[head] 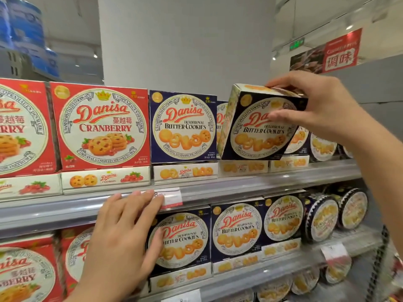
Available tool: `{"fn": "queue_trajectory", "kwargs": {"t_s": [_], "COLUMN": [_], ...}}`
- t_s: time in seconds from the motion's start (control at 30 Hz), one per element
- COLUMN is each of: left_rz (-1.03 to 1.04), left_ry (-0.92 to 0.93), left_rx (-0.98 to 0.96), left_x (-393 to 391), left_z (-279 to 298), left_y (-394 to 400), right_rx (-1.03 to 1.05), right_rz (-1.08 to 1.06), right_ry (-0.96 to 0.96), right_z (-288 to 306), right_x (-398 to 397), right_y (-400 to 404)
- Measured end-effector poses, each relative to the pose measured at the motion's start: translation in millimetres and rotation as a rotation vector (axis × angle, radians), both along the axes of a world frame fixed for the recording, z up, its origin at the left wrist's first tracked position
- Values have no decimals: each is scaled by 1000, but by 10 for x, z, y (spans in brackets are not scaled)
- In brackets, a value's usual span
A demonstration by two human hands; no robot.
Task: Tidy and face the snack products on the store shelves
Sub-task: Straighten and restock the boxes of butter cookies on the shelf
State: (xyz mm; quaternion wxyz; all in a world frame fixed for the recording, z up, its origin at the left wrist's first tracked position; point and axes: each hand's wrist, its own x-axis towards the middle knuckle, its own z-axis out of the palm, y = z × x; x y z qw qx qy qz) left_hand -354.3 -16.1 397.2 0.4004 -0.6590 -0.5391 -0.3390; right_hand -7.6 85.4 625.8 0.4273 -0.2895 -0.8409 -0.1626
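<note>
Right hand (314,105) pinching tilted cookie box (259,125)

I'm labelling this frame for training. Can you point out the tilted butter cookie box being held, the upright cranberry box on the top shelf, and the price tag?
Tilted butter cookie box (259,129): head view, front face.
Cranberry box (101,124): head view, front face centre.
Price tag (172,198): head view, white label face.
</note>
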Motion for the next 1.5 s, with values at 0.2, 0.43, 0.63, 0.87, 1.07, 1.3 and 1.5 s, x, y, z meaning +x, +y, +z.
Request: {"fn": "queue_trajectory", "kwargs": {"t_s": [0.2,0.43,0.63,0.87,1.07,1.3,1.5], "left_rz": [5,20,22,31,39,46,46], "left_ry": [-6,-14,-31,-46,-50,-67,-48], "left_rx": [14,26,51,42,33,43,43], "left_x": [-10,29,65,82,86,115,104], "left_z": [-32,-27,-43,-52,-63,-63,-63], "left_y": [15,19,37,25,24,43,26], "right_rx": [-112,-24,126,75,56,80,259], "right_rz": [-11,-150,-357,-329,-291,-279,-146], "right_ry": [-22,-85,-218,-202,-192,-190,-62], "right_z": [-3,6,-125,-89,-113,-155,-335], "right_x": [-125,-210,-420,-502,-529,-537,-543], "right_y": [161,223,291,404,466,500,463]}}
